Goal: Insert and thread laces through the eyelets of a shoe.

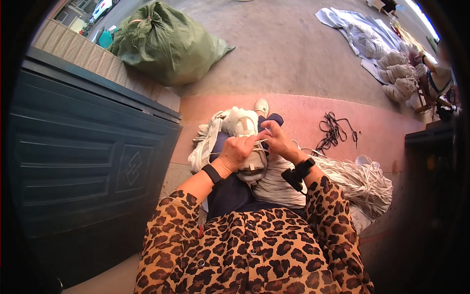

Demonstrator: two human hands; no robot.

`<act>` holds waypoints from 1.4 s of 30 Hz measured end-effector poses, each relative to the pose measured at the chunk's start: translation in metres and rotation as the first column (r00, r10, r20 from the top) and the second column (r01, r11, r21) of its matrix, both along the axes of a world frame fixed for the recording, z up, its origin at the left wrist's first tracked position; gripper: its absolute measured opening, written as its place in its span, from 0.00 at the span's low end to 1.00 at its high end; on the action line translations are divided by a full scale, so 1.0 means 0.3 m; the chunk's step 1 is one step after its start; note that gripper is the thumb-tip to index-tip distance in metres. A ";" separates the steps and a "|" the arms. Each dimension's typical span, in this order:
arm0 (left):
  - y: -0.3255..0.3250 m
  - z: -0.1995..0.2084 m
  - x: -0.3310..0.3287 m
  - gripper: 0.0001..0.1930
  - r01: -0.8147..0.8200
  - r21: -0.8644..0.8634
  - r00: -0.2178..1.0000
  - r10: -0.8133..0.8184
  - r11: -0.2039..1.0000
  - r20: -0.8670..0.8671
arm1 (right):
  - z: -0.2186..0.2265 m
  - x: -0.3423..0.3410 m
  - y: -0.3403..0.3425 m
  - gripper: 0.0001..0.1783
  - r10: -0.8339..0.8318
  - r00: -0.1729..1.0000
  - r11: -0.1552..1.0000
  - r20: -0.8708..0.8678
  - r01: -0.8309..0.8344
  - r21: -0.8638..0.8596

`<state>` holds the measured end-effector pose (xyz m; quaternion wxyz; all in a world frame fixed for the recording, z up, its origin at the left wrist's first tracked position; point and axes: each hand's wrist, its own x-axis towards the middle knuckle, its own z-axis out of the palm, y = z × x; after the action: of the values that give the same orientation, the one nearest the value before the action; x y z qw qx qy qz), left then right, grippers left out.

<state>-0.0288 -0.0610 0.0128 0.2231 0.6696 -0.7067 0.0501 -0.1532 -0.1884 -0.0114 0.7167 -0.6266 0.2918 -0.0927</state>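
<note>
A cream-white sneaker (243, 123) rests on my lap, its mesh toe pointing away from me and its heel near. Over its lacing area my left hand (237, 151) is closed, fingers pinched on a pale shoelace (263, 141). My right hand (279, 141) meets it from the other side, thumb and index finger together at the same lace. The eyelets are mostly hidden by my fingers. Beside my right forearm lies a thick bundle of off-white laces (360, 183), spread from my lap to the right. More whitish laces or straps (199, 154) hang over my left leg.
Black laces (334, 131) lie tangled on the pink floor strip. A dark panelled door (83, 161) stands close on my left. Beyond it sits a tied green sack (166, 46). At far right, several pale bundles (399, 73) lie on a light cloth near another person (440, 81).
</note>
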 end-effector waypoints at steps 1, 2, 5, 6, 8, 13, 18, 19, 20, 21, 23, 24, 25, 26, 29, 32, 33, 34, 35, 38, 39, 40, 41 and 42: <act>0.006 -0.001 0.003 0.06 0.006 -0.032 1.000 -0.005 0.999 0.015 | 0.010 0.009 -0.005 0.17 0.097 0.995 0.994 0.015 -0.098 0.041; 0.008 0.001 0.003 0.06 0.013 -0.064 0.999 -0.011 0.998 0.030 | 0.013 0.016 -0.016 0.16 0.192 0.981 0.978 0.035 -0.194 0.080; 0.013 0.000 -0.002 0.06 0.046 -0.049 0.998 -0.043 0.998 0.049 | 0.002 0.035 -0.054 0.16 0.403 0.914 0.913 -0.045 -0.398 0.090; 0.019 -0.002 -0.002 0.06 0.055 -0.044 0.998 -0.052 0.998 0.047 | 0.008 0.044 -0.062 0.16 0.489 0.866 0.872 -0.103 -0.481 0.089; 0.027 -0.005 0.004 0.06 0.060 -0.043 0.997 -0.058 0.997 0.049 | 0.013 0.057 -0.077 0.15 0.520 0.840 0.854 -0.155 -0.513 0.085; 0.029 -0.013 0.000 0.06 0.062 -0.030 0.998 -0.061 0.998 0.028 | -0.013 0.048 -0.088 0.13 0.604 0.796 0.788 -0.027 -0.592 0.172; 0.040 0.007 -0.016 0.08 -0.127 0.070 0.962 0.140 0.989 -0.234 | -0.029 0.022 -0.064 0.12 0.450 0.885 0.804 0.118 -0.459 0.378; 0.051 0.020 -0.008 0.10 -0.207 0.247 0.854 0.298 0.947 -0.427 | -0.040 0.017 -0.065 0.12 0.388 0.911 0.800 0.141 -0.409 0.439; 0.063 0.046 0.026 0.10 -0.214 0.245 0.854 0.303 0.946 -0.424 | -0.042 0.013 -0.065 0.13 0.325 0.932 0.790 0.160 -0.360 0.496; 0.079 0.080 0.083 0.09 -0.177 0.448 0.658 0.444 0.876 -0.609 | -0.039 0.010 -0.060 0.13 0.291 0.940 0.790 0.178 -0.341 0.509; 0.127 0.188 0.181 0.08 -0.059 0.579 0.282 0.570 0.813 -0.772 | -0.037 0.004 -0.059 0.13 0.292 0.941 0.799 0.169 -0.338 0.498; 0.157 0.280 0.218 0.08 -0.053 0.543 0.155 0.544 0.838 -0.825 | -0.035 0.003 -0.058 0.13 0.289 0.944 0.807 0.158 -0.329 0.489; 0.196 0.364 0.253 0.08 -0.094 0.440 0.103 0.448 0.893 -0.888 | -0.018 0.012 -0.048 0.14 0.283 0.949 0.821 0.141 -0.315 0.476; 0.225 0.442 0.279 0.08 -0.131 0.330 0.053 0.339 0.935 -0.939 | -0.018 0.012 -0.049 0.14 0.287 0.948 0.821 0.140 -0.318 0.473; 0.282 0.650 0.331 0.09 -0.275 0.208 -0.155 0.170 0.939 -0.973 | -0.046 -0.008 -0.054 0.12 0.305 0.952 0.882 0.036 -0.297 0.365; 0.421 0.863 0.355 0.08 -0.328 0.193 -0.050 0.187 0.925 -0.981 | -0.072 0.029 -0.001 0.09 0.290 0.956 0.957 0.031 -0.290 -0.017; 0.469 0.891 0.358 0.07 -0.312 0.191 0.057 0.219 0.931 -0.974 | -0.048 0.035 0.018 0.09 0.286 0.958 0.927 -0.017 -0.281 -0.248; 0.505 0.911 0.349 0.07 -0.294 0.192 0.164 0.247 0.936 -0.955 | -0.033 0.034 0.031 0.08 0.269 0.961 0.845 -0.062 -0.267 -0.464; 0.522 0.940 0.330 0.07 -0.307 0.204 0.224 0.278 0.930 -0.934 | -0.027 0.028 0.038 0.10 0.249 0.966 0.812 -0.071 -0.248 -0.528; 0.559 0.957 0.338 0.08 -0.424 0.122 0.291 0.263 0.897 -0.920 | -0.001 -0.008 0.022 0.12 0.087 0.996 0.746 -0.020 -0.079 -0.661; 0.541 0.933 0.335 0.09 -0.538 0.210 0.264 0.400 0.816 -0.878 | 0.013 -0.021 0.016 0.12 0.040 0.999 0.759 -0.030 -0.050 -0.649; 0.536 0.882 0.363 0.08 -0.540 0.272 0.225 0.448 0.796 -0.865 | 0.028 -0.032 0.009 0.12 0.039 0.999 0.757 -0.031 -0.050 -0.652; 0.507 0.809 0.386 0.10 -0.545 0.349 0.244 0.542 0.763 -0.804 | 0.049 -0.052 -0.005 0.12 0.034 0.988 0.760 -0.153 -0.125 -0.638; 0.481 0.717 0.399 0.10 -0.564 0.354 0.314 0.590 0.746 -0.744 | 0.069 -0.065 -0.010 0.12 0.036 0.963 0.767 -0.269 -0.199 -0.610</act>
<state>0.0909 0.0832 0.2278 0.4821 0.8207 -0.2313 -0.2012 -0.1728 -0.1912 0.0094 0.4281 -0.8541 0.2886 -0.0630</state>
